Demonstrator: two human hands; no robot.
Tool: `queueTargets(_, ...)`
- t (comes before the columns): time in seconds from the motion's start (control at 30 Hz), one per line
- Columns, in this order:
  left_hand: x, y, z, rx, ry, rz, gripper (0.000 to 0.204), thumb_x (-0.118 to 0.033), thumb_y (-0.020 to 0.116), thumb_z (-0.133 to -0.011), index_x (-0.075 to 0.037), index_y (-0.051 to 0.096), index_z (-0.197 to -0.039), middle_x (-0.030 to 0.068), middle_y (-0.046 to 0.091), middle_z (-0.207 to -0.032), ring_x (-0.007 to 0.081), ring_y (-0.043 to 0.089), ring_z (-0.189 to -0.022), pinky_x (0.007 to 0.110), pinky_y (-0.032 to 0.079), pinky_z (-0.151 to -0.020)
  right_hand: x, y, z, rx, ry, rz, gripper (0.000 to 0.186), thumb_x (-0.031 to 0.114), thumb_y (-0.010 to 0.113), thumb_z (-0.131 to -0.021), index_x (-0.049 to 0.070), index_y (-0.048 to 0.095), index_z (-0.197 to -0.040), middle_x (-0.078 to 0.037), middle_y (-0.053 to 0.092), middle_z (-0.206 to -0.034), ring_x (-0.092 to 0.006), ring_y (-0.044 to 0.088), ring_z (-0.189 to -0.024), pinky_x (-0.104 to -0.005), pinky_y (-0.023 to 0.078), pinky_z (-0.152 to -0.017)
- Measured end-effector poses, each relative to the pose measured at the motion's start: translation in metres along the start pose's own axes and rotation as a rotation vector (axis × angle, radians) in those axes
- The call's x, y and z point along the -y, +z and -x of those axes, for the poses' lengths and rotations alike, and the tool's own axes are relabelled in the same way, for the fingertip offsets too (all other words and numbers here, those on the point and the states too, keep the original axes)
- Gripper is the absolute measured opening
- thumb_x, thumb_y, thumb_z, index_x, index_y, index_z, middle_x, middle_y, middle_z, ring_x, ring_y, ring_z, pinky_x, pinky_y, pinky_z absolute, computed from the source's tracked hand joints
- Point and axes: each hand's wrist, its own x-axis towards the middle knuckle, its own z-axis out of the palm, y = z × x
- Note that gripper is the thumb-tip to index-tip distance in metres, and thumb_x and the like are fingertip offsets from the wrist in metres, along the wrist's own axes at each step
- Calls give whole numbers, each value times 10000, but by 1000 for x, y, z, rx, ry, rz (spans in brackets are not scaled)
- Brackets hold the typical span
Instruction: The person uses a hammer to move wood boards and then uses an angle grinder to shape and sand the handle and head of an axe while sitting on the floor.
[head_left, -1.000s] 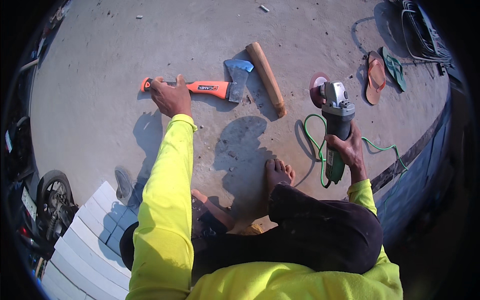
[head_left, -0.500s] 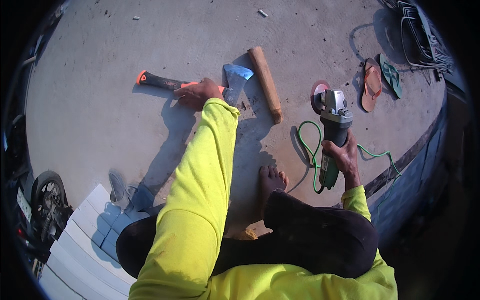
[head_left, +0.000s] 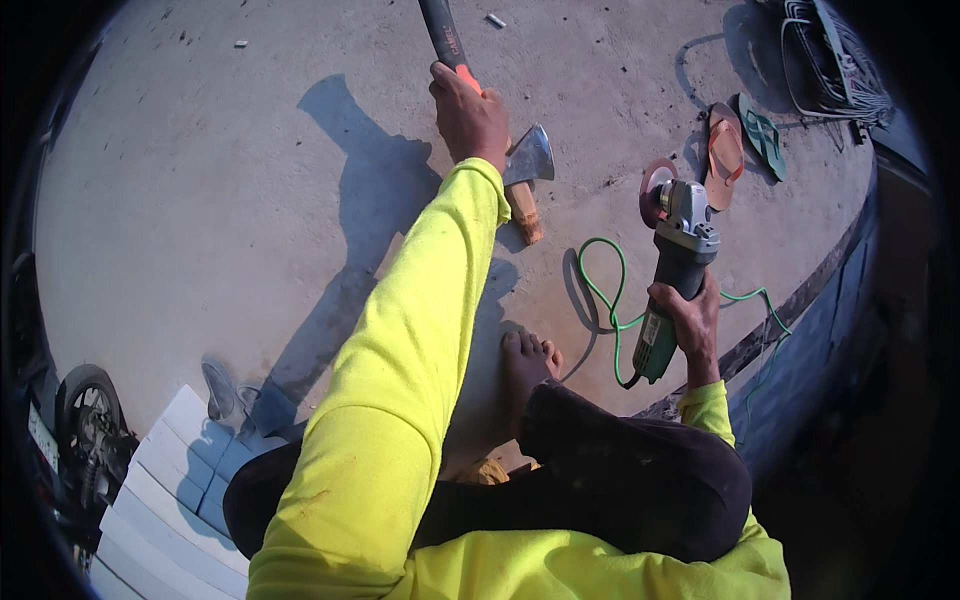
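Note:
My left hand (head_left: 470,118) is wrapped round the black and orange handle of a hatchet (head_left: 531,157), lifted so the handle runs up past the frame's top edge. Its bright steel head hangs by my wrist, in front of a round wooden handle (head_left: 525,214) on the ground. Only part of that wood shows; my hand and the hatchet hide the rest. On the right, my right hand (head_left: 692,318) grips the body of a grey and green angle grinder (head_left: 684,240) from below. The grinder's reddish disc (head_left: 656,190) points away from me. Whether the disc spins I cannot tell.
A green power cord (head_left: 622,275) loops left of the grinder and trails right. Flip-flops (head_left: 725,158) lie beyond it, near bundled metal rods (head_left: 840,75). My bare foot (head_left: 530,362) rests on the concrete. Lower left are grey shoes (head_left: 222,388), pale tiles (head_left: 165,470) and a motorcycle wheel (head_left: 90,405).
My left hand has raised the hatchet off the ground and swung it right, turning its handle from sideways to upward in the view. The right hand still holds the grinder in nearly the same place.

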Motion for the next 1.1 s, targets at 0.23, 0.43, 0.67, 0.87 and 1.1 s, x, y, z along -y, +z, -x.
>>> queueTargets(0.23,107,-44,-26,-57,-42,-185,492,-130,669,-833,60,453,-1233,282,626,-1091,431,659,-989,485,552,-834,9,-9,9,25,-28,28,611,197,800,-681,-10,556,-1201,-69,646,-976,-170,621,-854,-333,521,-802)
queueTargets(0.43,95,-75,-25,-109,-179,40,374,-169,685,-826,40,490,-1067,279,652,-1003,452,672,-936,509,547,-847,18,-4,-1,262,-214,270,695,200,814,-650,-9,546,-1256,-149,687,-1081,-235,667,-973,-368,515,-886)
queueTargets(0.67,85,-43,-34,-205,-228,15,423,-227,725,-853,37,516,-1109,269,662,-1025,438,667,-981,483,533,-851,36,28,-18,334,-283,436,703,174,824,-637,-10,543,-1255,-198,693,-1063,-319,697,-975,-423,535,-878)
queueTargets(0.87,110,-41,-30,-132,-211,-8,393,-238,735,-840,5,525,-1066,242,683,-962,417,693,-902,482,558,-768,41,22,-18,360,-282,521,707,180,817,-638,-10,538,-1260,-211,692,-1049,-358,699,-964,-436,545,-874)
queueTargets(1.1,82,-23,-42,-109,-179,6,425,-338,721,-827,-6,550,-1029,231,701,-954,420,691,-926,483,545,-815,42,27,-42,461,-422,605,697,161,805,-653,14,527,-1275,-217,687,-1051,-395,697,-968,-451,565,-848)
